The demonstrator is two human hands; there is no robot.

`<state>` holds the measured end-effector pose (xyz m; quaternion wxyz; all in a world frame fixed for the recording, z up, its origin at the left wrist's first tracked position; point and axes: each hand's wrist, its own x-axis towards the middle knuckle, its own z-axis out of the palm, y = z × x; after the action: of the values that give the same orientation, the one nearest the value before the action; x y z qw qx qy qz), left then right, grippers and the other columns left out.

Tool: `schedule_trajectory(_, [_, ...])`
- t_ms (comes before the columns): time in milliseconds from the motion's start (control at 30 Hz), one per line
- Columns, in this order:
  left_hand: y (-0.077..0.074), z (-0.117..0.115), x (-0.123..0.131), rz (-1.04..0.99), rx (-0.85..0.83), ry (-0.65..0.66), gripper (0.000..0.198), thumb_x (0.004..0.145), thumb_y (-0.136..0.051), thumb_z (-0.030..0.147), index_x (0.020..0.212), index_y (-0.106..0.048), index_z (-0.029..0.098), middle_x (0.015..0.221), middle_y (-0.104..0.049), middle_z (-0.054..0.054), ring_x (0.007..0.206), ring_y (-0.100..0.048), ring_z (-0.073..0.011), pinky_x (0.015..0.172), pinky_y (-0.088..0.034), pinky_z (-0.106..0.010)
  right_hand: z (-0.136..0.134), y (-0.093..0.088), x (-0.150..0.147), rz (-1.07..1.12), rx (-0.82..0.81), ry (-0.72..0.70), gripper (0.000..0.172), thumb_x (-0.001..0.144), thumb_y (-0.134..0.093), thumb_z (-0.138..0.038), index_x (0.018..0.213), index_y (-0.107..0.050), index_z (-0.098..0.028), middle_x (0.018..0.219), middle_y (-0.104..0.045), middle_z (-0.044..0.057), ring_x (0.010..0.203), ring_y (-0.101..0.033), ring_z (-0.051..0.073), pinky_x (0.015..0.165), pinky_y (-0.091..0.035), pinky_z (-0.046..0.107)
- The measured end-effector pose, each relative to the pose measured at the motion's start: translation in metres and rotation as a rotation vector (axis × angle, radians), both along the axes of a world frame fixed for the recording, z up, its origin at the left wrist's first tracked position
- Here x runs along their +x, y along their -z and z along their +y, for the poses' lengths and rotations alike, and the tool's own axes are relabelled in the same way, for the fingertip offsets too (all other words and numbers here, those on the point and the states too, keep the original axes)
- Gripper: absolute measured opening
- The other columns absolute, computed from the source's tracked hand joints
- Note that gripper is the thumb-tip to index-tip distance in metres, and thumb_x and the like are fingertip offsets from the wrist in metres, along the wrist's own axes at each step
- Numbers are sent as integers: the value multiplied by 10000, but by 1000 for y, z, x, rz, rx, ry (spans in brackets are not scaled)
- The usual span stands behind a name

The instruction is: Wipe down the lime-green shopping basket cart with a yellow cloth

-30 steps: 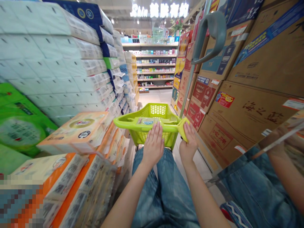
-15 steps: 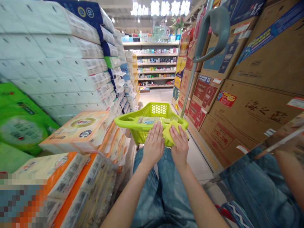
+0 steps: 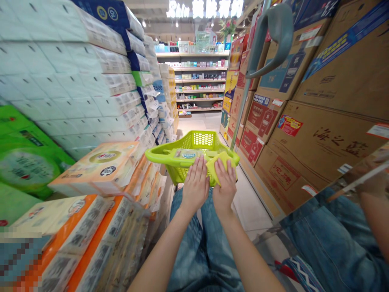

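A lime-green plastic shopping basket (image 3: 173, 172) with perforated walls stands in front of my knees. My left hand (image 3: 196, 184) lies on its near rim, fingers stretched out side by side beside a clear label holder (image 3: 188, 154). Just to the right, my right hand (image 3: 224, 182) presses a yellow cleaning cloth (image 3: 223, 159) against the same rim. The cloth is bunched under the fingers and covers part of the rim's right side. My thumbs are mostly hidden.
A grey pole with a looped handle (image 3: 285, 44) rises at the basket's right. Stacked tissue packs (image 3: 60, 81) and orange-edged packs (image 3: 97, 158) crowd the left. Cardboard cartons (image 3: 331, 134) line the right. Stocked shelves (image 3: 200, 81) stand at the aisle's far end.
My right hand and the yellow cloth have slid slightly left along the rim, closer to my left hand. My left hand stays about where it was.
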<state>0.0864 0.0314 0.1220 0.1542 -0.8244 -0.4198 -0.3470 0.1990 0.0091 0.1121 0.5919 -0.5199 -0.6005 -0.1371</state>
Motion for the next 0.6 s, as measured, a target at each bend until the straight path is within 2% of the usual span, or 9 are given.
schedule_trajectory(100, [0,0,-1,-8,0,1,659,985,-335,208,1578,-66,112,1617,-269,-159,1526,-154,-252,1196,-299,-472,-3,4,-1,-122,-18,-47,739,811,-338,12,1480,-441,-283,1418,-589,28,1481,-305,179,1220,-268,517])
schedule_trajectory(200, [-2,0,0,7,3,-5,662,987,-336,214,1578,-58,104,1618,-266,-156,1526,-155,-245,1203,-285,-460,1,3,23,-148,10,-26,754,797,-333,24,1479,-442,-280,1425,-583,28,1479,-311,185,1220,-254,535])
schedule_trajectory(300, [-2,0,0,24,-1,-4,665,990,-337,222,1577,-50,99,1624,-251,-148,1528,-146,-235,1213,-264,-441,10,-3,52,-27,25,38,796,733,-335,25,1460,-473,-268,1443,-564,23,1464,-346,191,1212,-277,536])
schedule_trajectory(400, [-1,0,2,18,-7,-11,664,991,-338,221,1576,-53,91,1627,-239,-151,1531,-124,-235,1220,-244,-437,16,-9,65,172,28,66,822,686,-337,10,1444,-495,-264,1445,-561,14,1427,-411,177,1195,-338,492])
schedule_trajectory(500, [-1,-1,2,2,-12,-13,658,993,-332,223,1575,-56,90,1628,-236,-156,1532,-118,-239,1219,-242,-448,15,-9,52,170,34,50,811,698,-333,10,1446,-493,-260,1452,-554,13,1446,-379,177,1203,-321,496])
schedule_trajectory(600, [-1,-3,2,-14,-25,5,640,995,-319,228,1574,-81,95,1631,-225,-157,1532,-115,-244,1214,-252,-463,7,-6,26,-28,-11,7,765,750,-334,16,1443,-498,-263,1434,-573,14,1476,-319,184,1220,-271,521])
